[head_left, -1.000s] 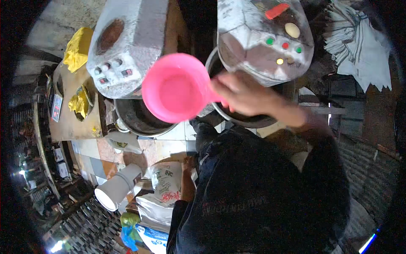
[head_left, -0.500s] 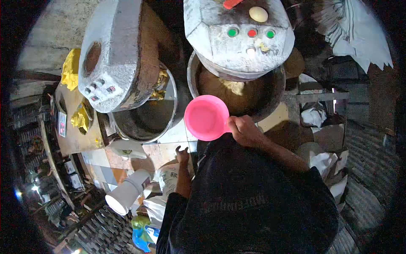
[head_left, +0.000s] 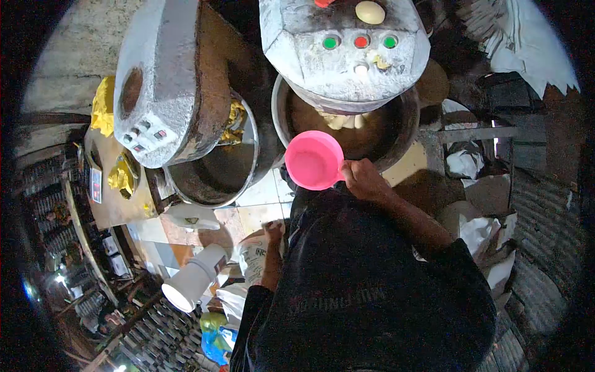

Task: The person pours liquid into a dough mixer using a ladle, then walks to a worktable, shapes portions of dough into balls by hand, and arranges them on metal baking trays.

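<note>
My right hand point(head_left: 367, 180) is closed around the short handle of a pink plastic dipper point(head_left: 314, 160). I look down into its round bowl, whose pink bottom shows; whether it has any liquid in it, I cannot tell. The dipper is at the near rim of a large metal mixer bowl point(head_left: 406, 133), in front of a flour-dusted dough mixer point(head_left: 347, 68). Pale dough point(head_left: 344, 120) shows in that bowl under the mixer head. Low at my side, my left hand point(head_left: 273, 232) hangs with loosely bent fingers and nothing visible in it, near a printed white sack point(head_left: 253, 257).
A second mixer point(head_left: 167, 80) with its metal bowl point(head_left: 214, 180) stands to the left. Beyond it are a wooden table point(head_left: 118, 208) and yellow plastic wrappings point(head_left: 122, 177). A white bucket point(head_left: 195, 279) is at lower left. An egg point(head_left: 370, 12) rests on the mixer top.
The pink dipper has shifted slightly right and up in my right hand, nearer the mixer bowl. My left hand's fingers, spread before, are now more bent. The view has shifted a little.
</note>
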The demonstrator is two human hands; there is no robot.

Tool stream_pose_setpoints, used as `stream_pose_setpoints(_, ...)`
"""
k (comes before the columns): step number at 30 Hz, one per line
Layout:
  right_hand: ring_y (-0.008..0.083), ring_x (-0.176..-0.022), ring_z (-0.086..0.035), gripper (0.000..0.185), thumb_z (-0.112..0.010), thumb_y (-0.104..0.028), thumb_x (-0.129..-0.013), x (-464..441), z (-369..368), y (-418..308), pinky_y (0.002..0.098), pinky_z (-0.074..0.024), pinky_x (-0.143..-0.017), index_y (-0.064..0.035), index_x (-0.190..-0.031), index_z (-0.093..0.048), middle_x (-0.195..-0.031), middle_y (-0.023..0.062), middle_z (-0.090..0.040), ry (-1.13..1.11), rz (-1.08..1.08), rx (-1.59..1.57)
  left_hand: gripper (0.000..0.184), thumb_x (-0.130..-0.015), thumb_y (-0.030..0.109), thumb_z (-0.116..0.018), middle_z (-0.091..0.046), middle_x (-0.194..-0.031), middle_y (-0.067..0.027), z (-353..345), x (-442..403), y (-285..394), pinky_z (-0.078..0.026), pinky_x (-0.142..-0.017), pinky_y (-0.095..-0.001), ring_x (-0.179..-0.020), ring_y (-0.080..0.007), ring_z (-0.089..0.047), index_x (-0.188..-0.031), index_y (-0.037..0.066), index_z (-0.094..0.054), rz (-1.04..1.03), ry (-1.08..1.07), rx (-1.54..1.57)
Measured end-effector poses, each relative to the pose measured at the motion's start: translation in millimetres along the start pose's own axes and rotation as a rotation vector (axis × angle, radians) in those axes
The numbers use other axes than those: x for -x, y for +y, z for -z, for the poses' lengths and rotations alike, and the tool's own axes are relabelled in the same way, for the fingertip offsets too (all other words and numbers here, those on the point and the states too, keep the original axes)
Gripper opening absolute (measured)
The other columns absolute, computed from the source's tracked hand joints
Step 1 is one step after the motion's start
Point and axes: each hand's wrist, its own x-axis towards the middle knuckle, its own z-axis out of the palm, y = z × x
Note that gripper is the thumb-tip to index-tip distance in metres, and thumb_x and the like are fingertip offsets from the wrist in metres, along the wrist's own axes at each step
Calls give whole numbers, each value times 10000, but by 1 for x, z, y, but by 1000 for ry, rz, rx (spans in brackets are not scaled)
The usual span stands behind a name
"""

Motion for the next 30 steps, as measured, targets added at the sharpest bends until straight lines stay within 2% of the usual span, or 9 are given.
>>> stream_pose_setpoints(3,392,-667,-621,278,-422,-158,-905,-2,10,-5,501,-502,-627,55,-1004,-572,-726,237,-603,13,69,88,518,-830,277,-613,-633,-1124,-68,-10,-1,-2,-248,-1044,-440,-1146,-289,-504,-1320,178,-479,-7,-321,-749)
stream_pose_setpoints(6,370,-654,-624,275,-432,-129,-891,-1,4,0,484,-506,-609,73,-1029,-557,-727,212,-604,36,79,94,553,-844,265,-593,-619,-1141,-104,-9,2,-7,-248,-1047,-419,-1236,-289,-419,-1372,222,-433,62,-382,-472)
stream_pose_setpoints(9,364,-648,-622,281,-434,-128,-891,-6,-12,11,482,-505,-604,86,-1030,-550,-742,197,-610,-119,19,97,482,-832,218,-619,-625,-1049,-147,22,8,20,-376,-897,-405,-1027,-276,-525,-1284,139,-471,557,33,736)
stream_pose_setpoints(11,366,-650,-622,287,-435,-132,-891,-4,-16,15,486,-504,-608,91,-1033,-545,-760,192,-617,-235,-39,66,438,-824,187,-637,-630,-988,-175,41,11,43,-461,-796,-395,-887,-267,-596,-1225,83,-496,640,228,1287)
stream_pose_setpoints(14,352,-637,-619,274,-457,-145,-883,0,-18,16,479,-500,-591,76,-1011,-556,-752,174,-616,-31,182,246,408,-796,178,-675,-622,-900,-178,98,-4,96,-486,-664,-399,-717,-262,-591,-1142,45,-505,688,247,775)
stream_pose_setpoints(16,323,-620,-618,285,-491,-153,-858,-4,-18,17,452,-498,-564,77,-1013,-560,-732,149,-611,24,264,249,421,-793,186,-679,-615,-936,-171,75,-1,67,-482,-694,-404,-771,-270,-587,-1154,50,-511,687,239,798)
stream_pose_setpoints(21,318,-674,-619,276,-509,-160,-844,-1,-23,16,441,-500,-592,52,-1010,-570,-764,152,-608,-33,168,262,435,-784,183,-684,-593,-1037,-159,33,6,13,-469,-779,-409,-918,-289,-571,-1178,75,-534,565,269,880)
stream_pose_setpoints(28,379,-747,-609,285,-439,-169,-885,-11,-21,13,488,-450,-717,72,-973,-562,-817,210,-618,-275,9,114,300,-830,178,-610,-540,-1139,-159,83,-1,55,-418,-938,-374,-1070,-320,-512,-1121,105,-587,589,-173,361)
stream_pose_setpoints(30,379,-743,-609,299,-437,-173,-890,-15,-14,9,493,-452,-711,80,-997,-558,-814,210,-614,-311,-56,43,270,-847,180,-608,-547,-1117,-165,53,1,35,-453,-887,-355,-1014,-288,-549,-1083,52,-584,702,66,821)
